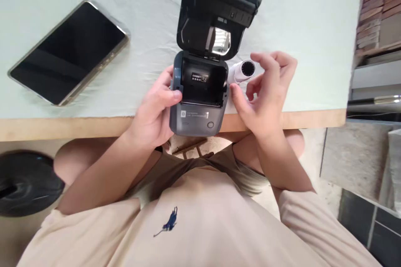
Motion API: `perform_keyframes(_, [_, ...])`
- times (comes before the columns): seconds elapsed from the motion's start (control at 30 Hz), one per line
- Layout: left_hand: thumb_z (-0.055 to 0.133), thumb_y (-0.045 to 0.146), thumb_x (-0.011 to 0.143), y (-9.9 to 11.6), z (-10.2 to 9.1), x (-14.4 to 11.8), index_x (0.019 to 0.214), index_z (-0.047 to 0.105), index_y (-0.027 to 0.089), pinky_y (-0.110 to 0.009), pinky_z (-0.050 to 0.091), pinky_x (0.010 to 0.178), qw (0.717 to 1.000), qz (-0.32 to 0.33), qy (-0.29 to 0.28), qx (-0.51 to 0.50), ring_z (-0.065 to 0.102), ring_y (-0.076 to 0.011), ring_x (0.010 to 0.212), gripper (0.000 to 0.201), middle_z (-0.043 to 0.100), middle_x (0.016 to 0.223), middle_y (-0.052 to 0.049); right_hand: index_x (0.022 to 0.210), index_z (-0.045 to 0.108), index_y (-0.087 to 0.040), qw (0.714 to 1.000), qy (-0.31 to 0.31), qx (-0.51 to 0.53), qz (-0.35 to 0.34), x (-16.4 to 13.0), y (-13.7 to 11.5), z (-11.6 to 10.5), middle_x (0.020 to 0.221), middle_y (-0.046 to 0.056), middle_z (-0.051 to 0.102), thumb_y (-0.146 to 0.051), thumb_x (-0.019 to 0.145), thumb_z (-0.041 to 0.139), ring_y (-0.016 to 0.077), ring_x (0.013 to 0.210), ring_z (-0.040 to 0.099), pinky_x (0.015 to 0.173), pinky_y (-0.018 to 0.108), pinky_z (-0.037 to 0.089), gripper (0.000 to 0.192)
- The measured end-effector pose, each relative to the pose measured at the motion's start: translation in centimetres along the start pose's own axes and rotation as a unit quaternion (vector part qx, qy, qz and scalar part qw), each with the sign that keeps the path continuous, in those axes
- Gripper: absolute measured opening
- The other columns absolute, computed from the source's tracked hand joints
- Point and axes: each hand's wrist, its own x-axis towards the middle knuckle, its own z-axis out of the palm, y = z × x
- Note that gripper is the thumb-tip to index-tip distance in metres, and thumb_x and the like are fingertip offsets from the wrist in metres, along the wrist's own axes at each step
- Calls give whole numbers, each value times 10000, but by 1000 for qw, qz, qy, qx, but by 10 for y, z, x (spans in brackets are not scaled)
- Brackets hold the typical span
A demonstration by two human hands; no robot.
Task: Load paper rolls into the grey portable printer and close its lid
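A small grey label printer (198, 116) sits at the table's near edge with its black lid (216, 12) swung up and back, and its paper bay (204, 81) shows no roll. My left hand (156, 110) grips the printer's left side, thumb on the bay's rim. My right hand (265, 87) hovers at the printer's right side with fingers spread and holds nothing; its thumb nearly touches the casing. A white paper roll (242, 70) lies on the table just beyond those fingers, its dark core facing me.
A dark tablet (69, 52) lies screen-up at the far left on the pale tablecloth (313, 29). The table's wooden edge (62, 127) runs across the view. A black round object (25, 183) is on the floor at left. Shelving (379, 16) stands to the right.
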Motion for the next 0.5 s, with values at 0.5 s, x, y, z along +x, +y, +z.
perform_keyframes(0.5, [649, 226, 873, -1, -16, -5, 1068, 708, 182, -474, 696, 909, 991, 75, -63, 94, 815, -338, 962, 208, 782, 879, -89, 1467, 419, -446, 945, -56, 299, 117, -1, 17, -1, 1398, 44, 688, -585, 972, 570, 283, 1194, 760, 785, 470, 709, 536])
